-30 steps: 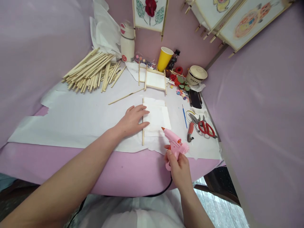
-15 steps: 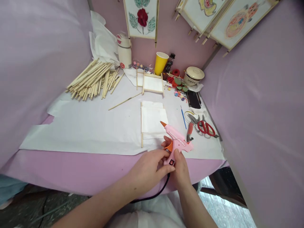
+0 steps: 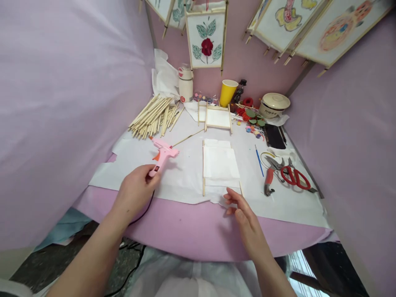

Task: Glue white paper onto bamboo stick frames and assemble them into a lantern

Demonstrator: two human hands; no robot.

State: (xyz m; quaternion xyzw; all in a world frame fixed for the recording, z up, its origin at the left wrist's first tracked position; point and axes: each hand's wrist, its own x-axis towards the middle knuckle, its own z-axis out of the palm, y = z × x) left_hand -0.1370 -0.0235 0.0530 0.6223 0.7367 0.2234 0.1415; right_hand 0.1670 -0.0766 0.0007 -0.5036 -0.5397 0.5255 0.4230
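My left hand (image 3: 137, 187) is closed round the lower handle of a pink hot glue gun (image 3: 165, 152) with an orange trigger and tip, over the left part of the white cover. Its black cord trails down past the table edge. My right hand (image 3: 243, 214) holds nothing; its fingers are apart and half bent. Just beyond those fingertips lies a white sheet (image 3: 219, 163) with wooden sticks along its sides. Behind it stands a small stick frame (image 3: 218, 117) with white panels.
A heap of wooden sticks (image 3: 151, 117) lies at the back left by a white bottle (image 3: 186, 88). Further right are a yellow cup (image 3: 228, 93), a lidded bowl (image 3: 274, 105), a phone (image 3: 274, 136), pruning shears (image 3: 269, 175) and red-handled scissors (image 3: 295, 177). Decorated panels (image 3: 206, 41) hang above.
The glue gun has gone from both hands to my left hand alone and moved left. My right hand has let go of it and opened. The view has shifted left.
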